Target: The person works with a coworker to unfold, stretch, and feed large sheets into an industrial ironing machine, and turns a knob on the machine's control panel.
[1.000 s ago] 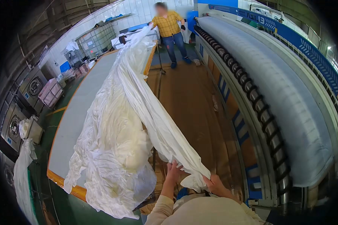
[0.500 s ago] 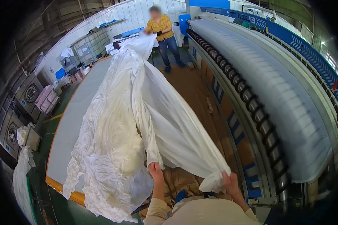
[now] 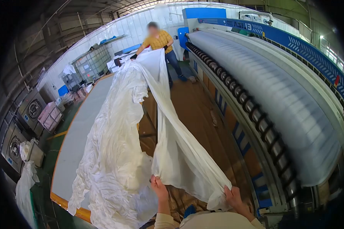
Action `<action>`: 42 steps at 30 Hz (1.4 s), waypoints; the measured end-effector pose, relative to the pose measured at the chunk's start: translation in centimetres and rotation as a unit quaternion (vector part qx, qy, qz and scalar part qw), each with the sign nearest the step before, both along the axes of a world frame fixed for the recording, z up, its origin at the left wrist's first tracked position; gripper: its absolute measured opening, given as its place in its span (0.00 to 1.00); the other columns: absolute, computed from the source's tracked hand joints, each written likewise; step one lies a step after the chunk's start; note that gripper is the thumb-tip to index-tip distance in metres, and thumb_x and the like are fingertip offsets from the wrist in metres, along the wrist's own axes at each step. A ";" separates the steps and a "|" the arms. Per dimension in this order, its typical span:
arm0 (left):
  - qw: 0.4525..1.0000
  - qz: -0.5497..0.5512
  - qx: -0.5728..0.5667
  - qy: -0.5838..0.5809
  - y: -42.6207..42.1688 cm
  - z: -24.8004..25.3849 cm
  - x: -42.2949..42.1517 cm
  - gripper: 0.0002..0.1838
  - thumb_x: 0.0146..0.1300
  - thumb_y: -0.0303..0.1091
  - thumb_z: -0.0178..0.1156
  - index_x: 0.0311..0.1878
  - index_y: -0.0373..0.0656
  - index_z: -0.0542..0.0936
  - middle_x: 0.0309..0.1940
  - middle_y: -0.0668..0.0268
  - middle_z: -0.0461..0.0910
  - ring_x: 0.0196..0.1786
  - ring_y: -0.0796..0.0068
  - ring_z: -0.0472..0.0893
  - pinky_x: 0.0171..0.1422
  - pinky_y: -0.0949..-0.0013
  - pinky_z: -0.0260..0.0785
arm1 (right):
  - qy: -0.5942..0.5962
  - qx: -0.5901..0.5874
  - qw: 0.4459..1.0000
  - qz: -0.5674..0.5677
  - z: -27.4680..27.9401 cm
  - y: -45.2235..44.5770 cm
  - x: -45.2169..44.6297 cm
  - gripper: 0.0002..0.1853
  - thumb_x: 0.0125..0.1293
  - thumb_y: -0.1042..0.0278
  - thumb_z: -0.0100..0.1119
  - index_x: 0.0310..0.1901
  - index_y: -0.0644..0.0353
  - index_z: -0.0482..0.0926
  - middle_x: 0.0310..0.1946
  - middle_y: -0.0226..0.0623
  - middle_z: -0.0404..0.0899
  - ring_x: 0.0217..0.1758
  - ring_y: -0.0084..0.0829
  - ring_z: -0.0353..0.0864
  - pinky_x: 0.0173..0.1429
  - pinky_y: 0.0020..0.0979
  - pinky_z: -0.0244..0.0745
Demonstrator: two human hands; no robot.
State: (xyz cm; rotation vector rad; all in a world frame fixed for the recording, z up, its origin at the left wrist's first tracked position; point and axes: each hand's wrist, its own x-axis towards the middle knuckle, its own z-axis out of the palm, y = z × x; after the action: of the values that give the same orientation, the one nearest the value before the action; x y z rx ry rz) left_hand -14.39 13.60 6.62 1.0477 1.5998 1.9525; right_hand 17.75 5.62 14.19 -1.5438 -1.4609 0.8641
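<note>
Since the earlier frame, the co-worker's gloves [image 3: 133, 56] have been drawn apart, the far end of the sheet [image 3: 183, 149] has been spread between them, and a gap has been opened between the sheet and the pile [image 3: 112, 171]. The near edge is held at two places, well apart: it is pinched in the curled fingers of the left hand [image 3: 159, 189], and a bunched part is grasped by the right hand [image 3: 235, 198]. Between the hands, the cloth is left sagging in a loose fold. The sheet is stretched above the brown cover [image 3: 202, 110], between the table [image 3: 78, 129] and the machine [image 3: 263, 91]. Whether it is joined to the pile cannot be told. The table is partly hidden by the crumpled pile, which is draped over its near end. The machine is fitted with a spiral-wound shaft [image 3: 240, 95].
</note>
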 end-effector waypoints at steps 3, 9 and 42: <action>0.984 -0.120 -0.006 -0.130 1.9 -3.3 1.1 0.07 0.60 0.27 0.44 0.27 0.39 0.68 0.24 0.73 0.63 0.30 0.84 0.61 0.33 0.77 0.56 | -0.009 0.003 1.000 -0.011 -1.3 -0.1 -0.2 0.20 0.62 0.60 0.49 0.21 0.71 0.71 0.11 0.44 0.62 0.17 0.24 0.62 0.22 0.34 0.58; 0.981 -0.184 -0.053 -0.040 3.4 -7.9 4.8 0.07 0.59 0.26 0.46 0.25 0.39 0.68 0.23 0.73 0.64 0.28 0.83 0.63 0.33 0.76 0.58 | 0.024 -0.007 0.999 -0.042 -2.5 -0.3 -0.5 0.23 0.62 0.57 0.50 0.20 0.72 0.71 0.11 0.47 0.67 0.16 0.29 0.67 0.23 0.35 0.62; 0.810 -0.502 -0.129 -0.275 -4.5 3.9 10.1 0.38 0.59 0.66 0.41 0.58 0.41 0.64 0.51 0.64 0.71 0.54 0.71 0.71 0.59 0.67 0.60 | 0.625 -0.167 0.762 0.029 2.2 5.3 -6.9 0.29 0.66 0.44 0.40 0.52 0.65 0.70 0.42 0.36 0.77 0.43 0.30 0.76 0.50 0.31 0.71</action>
State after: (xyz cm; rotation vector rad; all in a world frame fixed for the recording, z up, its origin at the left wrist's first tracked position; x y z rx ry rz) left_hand -4.24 9.10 10.48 0.8232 0.6857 1.0908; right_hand 10.90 10.92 16.43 -0.7159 -0.3433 1.7747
